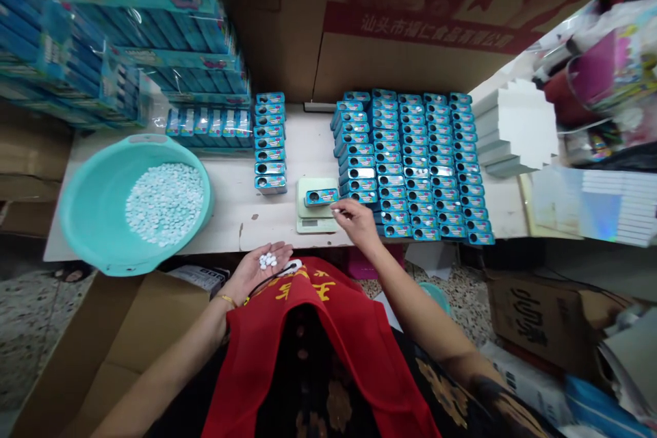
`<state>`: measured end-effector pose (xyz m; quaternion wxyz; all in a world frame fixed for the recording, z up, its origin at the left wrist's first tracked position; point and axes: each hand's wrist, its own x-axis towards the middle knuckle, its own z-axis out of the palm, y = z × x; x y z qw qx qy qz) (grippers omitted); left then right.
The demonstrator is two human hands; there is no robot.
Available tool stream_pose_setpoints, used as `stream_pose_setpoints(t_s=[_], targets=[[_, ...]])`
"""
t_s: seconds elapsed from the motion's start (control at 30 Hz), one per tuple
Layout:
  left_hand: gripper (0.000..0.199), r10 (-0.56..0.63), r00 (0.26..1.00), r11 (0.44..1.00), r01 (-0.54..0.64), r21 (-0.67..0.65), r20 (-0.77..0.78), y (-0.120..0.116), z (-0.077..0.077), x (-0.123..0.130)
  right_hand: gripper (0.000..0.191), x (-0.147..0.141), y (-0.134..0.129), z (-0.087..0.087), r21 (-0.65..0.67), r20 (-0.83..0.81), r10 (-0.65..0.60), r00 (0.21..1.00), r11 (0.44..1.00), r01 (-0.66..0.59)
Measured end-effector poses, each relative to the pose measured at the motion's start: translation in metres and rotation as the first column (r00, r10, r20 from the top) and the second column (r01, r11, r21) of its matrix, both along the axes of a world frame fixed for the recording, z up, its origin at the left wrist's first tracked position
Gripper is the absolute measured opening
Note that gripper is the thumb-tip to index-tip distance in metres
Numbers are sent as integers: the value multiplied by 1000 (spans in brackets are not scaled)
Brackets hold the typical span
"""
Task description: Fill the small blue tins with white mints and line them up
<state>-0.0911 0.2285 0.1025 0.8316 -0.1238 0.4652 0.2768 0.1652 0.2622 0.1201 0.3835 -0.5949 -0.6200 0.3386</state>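
Observation:
My left hand [245, 277] lies palm up near the table's front edge. Several small white candies [267, 261] rest in its cupped palm. Thumb and fingers of my right hand [358, 220] are pinched together at the right end of a small blue tin [321, 197]. What they pinch, if anything, is too small to make out. That tin lies on a pale green scale [307, 224], its dark round opening at the left. To the left, a turquoise basin [76, 219] holds many more white candies [164, 202].
Rows of blue tins [410, 171] stand right of the scale, and one column [269, 144] stands left. Wrapped blue packs [200, 61] are stacked at the back left. Behind the table rises a large cardboard box [410, 27]. White folded cartons [523, 126] sit at the right.

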Motion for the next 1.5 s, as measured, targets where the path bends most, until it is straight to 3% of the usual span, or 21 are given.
stream_pose_setpoints(t_s=[0.1, 0.27, 0.4, 0.5, 0.67, 0.73, 0.83, 0.9, 1.03, 1.13, 1.27, 1.4, 1.5], targets=[[26, 13, 1000, 1000, -14, 10, 14, 0, -1, 2, 17, 8, 14, -1, 18, 72, 0, 997, 1000, -2], [27, 18, 1000, 1000, -18, -1, -1, -1, 1, 4, 21, -17, 38, -2, 75, 243, 122, 962, 987, -144], [24, 32, 999, 999, -32, 4, -3, -3, 2, 1, 24, -27, 48, -2, -1, 425, 202, 882, 975, -223], [23, 36, 999, 999, -37, 10, 17, -3, 1, -1, 27, -23, 47, -1, -65, 508, 231, 830, 971, -230], [24, 33, 999, 999, -34, 40, 36, -1, 0, 1, 29, -27, 26, 0, -39, 480, 212, 851, 975, -221], [23, 35, 998, 997, -39, 62, 58, 1, 1, 4, 27, -43, 11, 2, -43, 453, 333, 827, 935, -352], [24, 49, 995, 997, -54, 60, 81, 1, 3, 8, 22, -75, -12, 4, -82, 423, 605, 674, 767, -636], [26, 66, 994, 997, -70, 41, 82, 1, 3, 10, 20, -93, -22, 4, -106, 434, 678, 593, 692, -714], [26, 104, 992, 994, -105, 10, 65, -3, 6, 11, 18, -104, -27, 5, -155, 488, 687, 538, 675, -721], [27, 99, 992, 995, -101, 16, 74, -5, 6, 11, 18, -102, -28, 7, -169, 530, 664, 528, 693, -701], [27, 80, 992, 995, -86, 55, 97, -5, 3, 9, 17, -102, -30, 7, -167, 524, 686, 504, 663, -730], [25, 73, 995, 997, -75, 36, 67, -2, 1, 9, 17, -101, -30, -2, -126, 448, 666, 597, 708, -695], [25, 65, 997, 997, -66, 27, 44, 0, 3, 12, 16, -100, -29, -7, -96, 338, 683, 647, 709, -698]])
